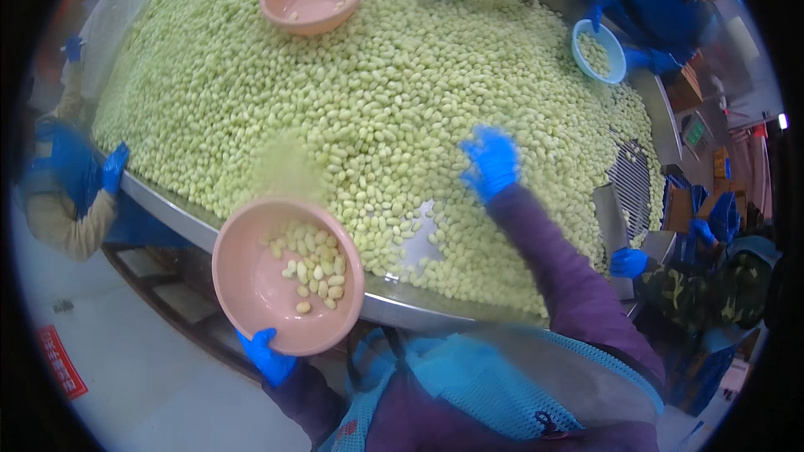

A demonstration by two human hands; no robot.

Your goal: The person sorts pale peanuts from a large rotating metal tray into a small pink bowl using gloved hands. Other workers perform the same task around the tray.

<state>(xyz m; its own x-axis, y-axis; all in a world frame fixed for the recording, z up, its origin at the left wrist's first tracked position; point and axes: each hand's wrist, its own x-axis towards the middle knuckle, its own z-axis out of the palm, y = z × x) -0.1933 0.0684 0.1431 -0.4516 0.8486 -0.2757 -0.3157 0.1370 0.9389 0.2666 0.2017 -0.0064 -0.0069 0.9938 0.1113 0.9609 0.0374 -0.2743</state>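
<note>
Blue-gloved, my left hand [269, 355] grips the near rim of a pink plastic basin [251, 282], which is tilted over the front edge of the metal table. Several pale green, oval, olive-like fruits [320, 263] lie inside it, mostly towards its right side. My right hand [491, 163], also in a blue glove, is spread over the heap of the same green fruits [402, 107], fingers apart, with nothing seen in it. Between the two hands a patch of bare metal tabletop [424, 238] shows through the fruits.
Another pink basin [276, 16] with a few fruits rests on the heap. At the right, a co-worker's gloved hands are at a light blue bowl [619, 66]. A slotted metal grate [630, 185] lies near the right edge. Other co-workers' gloved hands are at the top, left and right.
</note>
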